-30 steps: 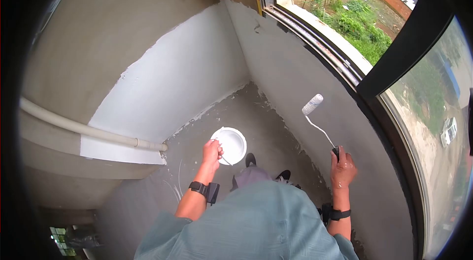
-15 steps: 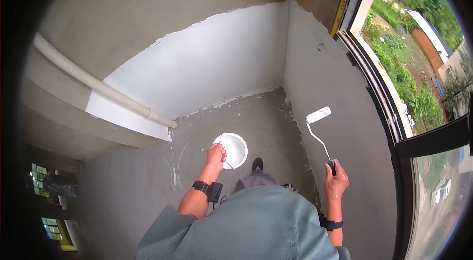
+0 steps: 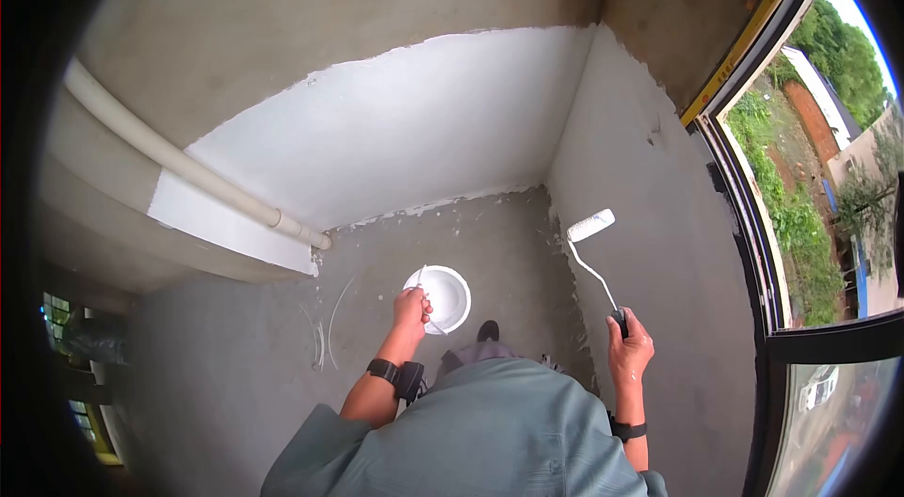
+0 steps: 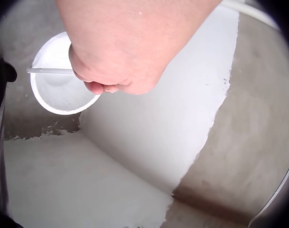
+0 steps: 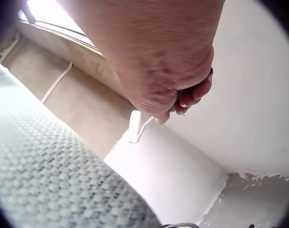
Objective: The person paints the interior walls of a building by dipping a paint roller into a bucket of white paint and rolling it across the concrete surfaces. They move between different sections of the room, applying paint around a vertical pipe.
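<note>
My left hand [image 3: 411, 305] grips the thin wire handle [image 4: 49, 71] of a white paint bucket [image 3: 443, 296] that hangs just above the grey floor; in the left wrist view the hand [image 4: 113, 71] is curled round that handle over the bucket [image 4: 56, 90]. My right hand [image 3: 629, 346] grips the dark handle of a paint roller [image 3: 590, 225], whose white sleeve points up and away toward the grey wall on the right. The right wrist view shows that hand [image 5: 178, 90] closed round the handle, with the roller sleeve [image 5: 134, 126] beyond it.
A wall corner ahead has a white painted lower part [image 3: 405, 130] and bare grey above. A white pipe [image 3: 188, 168] runs along the left wall. A window frame [image 3: 753, 215] lines the right side. My dark shoe [image 3: 487, 330] stands beside the bucket.
My head has turned left, so the corner has shifted right in view. The roller has dropped a little and come nearer the corner. The left hand still holds the bucket handle.
</note>
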Available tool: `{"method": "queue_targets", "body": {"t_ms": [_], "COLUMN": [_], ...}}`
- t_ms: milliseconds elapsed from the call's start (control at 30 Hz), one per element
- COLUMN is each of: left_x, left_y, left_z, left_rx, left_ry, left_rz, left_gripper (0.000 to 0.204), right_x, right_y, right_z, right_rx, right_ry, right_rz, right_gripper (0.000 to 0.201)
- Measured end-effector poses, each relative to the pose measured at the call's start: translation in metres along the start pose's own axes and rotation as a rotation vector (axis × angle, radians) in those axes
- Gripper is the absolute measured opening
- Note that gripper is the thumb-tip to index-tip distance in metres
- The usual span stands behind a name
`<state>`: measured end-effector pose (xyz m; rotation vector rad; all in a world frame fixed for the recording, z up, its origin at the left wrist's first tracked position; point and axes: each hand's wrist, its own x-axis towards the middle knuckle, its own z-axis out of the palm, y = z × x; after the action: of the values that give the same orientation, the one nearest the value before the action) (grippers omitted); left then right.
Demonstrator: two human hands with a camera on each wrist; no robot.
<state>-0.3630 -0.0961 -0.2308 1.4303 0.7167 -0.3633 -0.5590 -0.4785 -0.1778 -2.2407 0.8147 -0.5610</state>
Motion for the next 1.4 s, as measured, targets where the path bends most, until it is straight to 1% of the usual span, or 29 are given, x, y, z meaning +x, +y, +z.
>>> {"method": "queue_targets", "body": {"t_ms": [133, 167, 367, 400, 467, 567, 600, 633, 700, 800, 833, 867, 900, 933, 1000, 1033, 1067, 1100, 1167, 1200, 1267, 1300, 1333, 1400], "left_x": [0.011, 0.013, 0.027, 0.028, 0.031, 0.051, 0.054, 0.049, 0.052, 0.07, 0.073, 0.068, 0.07, 0.073, 0.082, 0.082, 0.082, 0.079, 0.083, 0.09, 0.095, 0.097, 0.094, 0.095], "left_y": [0.007, 0.004, 0.007, 0.002, 0.004, 0.011, 0.013, 0.003, 0.007, 0.011, 0.015, 0.003, 0.007, 0.013, 0.024, 0.029, 0.034, 0.025, 0.035, 0.045, 0.059, 0.063, 0.055, 0.066], "left_z": [-0.001, 0.005, 0.0, 0.005, 0.001, -0.007, -0.008, 0.0, -0.004, -0.011, -0.013, -0.005, -0.006, -0.009, -0.011, -0.011, -0.011, -0.003, -0.006, -0.002, 0.002, 0.004, 0.009, 0.012], "left_rx": [-0.008, -0.008, -0.037, -0.048, -0.064, -0.121, -0.13, -0.138, -0.16, -0.188, -0.2, -0.221, -0.232, -0.227, -0.254, -0.264, -0.299, -0.326, -0.34, -0.345, -0.362, -0.373, -0.407, -0.398], "left_ry": [0.018, 0.023, 0.007, 0.017, 0.027, 0.046, 0.059, 0.082, 0.105, 0.118, 0.129, 0.15, 0.163, 0.199, 0.247, 0.272, 0.296, 0.33, 0.376, 0.378, 0.394, 0.404, 0.4, 0.413], "left_rz": [0.004, 0.01, 0.06, 0.075, 0.089, 0.091, 0.087, 0.094, 0.092, 0.094, 0.099, 0.119, 0.122, 0.112, 0.11, 0.111, 0.085, 0.102, 0.099, 0.093, 0.1, 0.1, 0.121, 0.122], "left_gripper": [0.019, 0.018, 0.016, 0.016, 0.015, 0.014, 0.014, 0.014, 0.013, 0.013, 0.012, 0.012, 0.012, 0.013, 0.013, 0.013, 0.011, 0.011, 0.009, 0.009, 0.009, 0.01, 0.01, 0.01], "right_x": [0.018, 0.025, 0.059, 0.07, 0.086, 0.117, 0.127, 0.141, 0.166, 0.208, 0.222, 0.24, 0.253, 0.265, 0.296, 0.308, 0.318, 0.329, 0.344, 0.357, 0.369, 0.374, 0.382, 0.391], "right_y": [-0.005, 0.003, -0.011, -0.001, 0.001, -0.019, -0.026, -0.011, -0.018, -0.066, -0.074, -0.062, -0.067, -0.076, -0.082, -0.094, -0.103, -0.106, -0.126, -0.128, -0.134, -0.14, -0.139, -0.148], "right_z": [0.015, 0.019, 0.037, 0.042, 0.053, 0.073, 0.077, 0.084, 0.106, 0.119, 0.131, 0.142, 0.154, 0.166, 0.201, 0.208, 0.212, 0.214, 0.224, 0.239, 0.262, 0.267, 0.268, 0.274], "right_rx": [0.001, 0.009, 0.004, 0.006, -0.019, 0.007, 0.035, 0.085, 0.167, 0.604, 0.623, 0.654, 0.672, 0.567, 0.449, 0.392, 0.409, 0.579, 0.885, 0.88, 0.987, 1.037, 1.066, 1.135], "right_ry": [0.008, 0.015, 0.054, 0.067, 0.101, 0.152, 0.146, 0.146, 0.149, -0.361, -0.35, -0.349, -0.34, -0.246, -0.116, -0.05, -0.084, -0.142, -0.237, -0.247, -0.203, -0.183, -0.241, -0.223], "right_rz": [-0.027, -0.031, -0.012, -0.027, -0.058, -0.019, -0.007, -0.025, -0.068, 0.272, 0.266, 0.245, 0.241, 0.175, 0.066, 0.014, 0.056, 0.122, 0.303, 0.284, 0.27, 0.264, 0.272, 0.29], "right_gripper": [0.031, 0.031, 0.031, 0.031, 0.032, 0.032, 0.034, 0.032, 0.031, 0.027, 0.026, 0.026, 0.026, 0.031, 0.033, 0.035, 0.038, 0.038, 0.038, 0.033, 0.032, 0.032, 0.031, 0.031]}}
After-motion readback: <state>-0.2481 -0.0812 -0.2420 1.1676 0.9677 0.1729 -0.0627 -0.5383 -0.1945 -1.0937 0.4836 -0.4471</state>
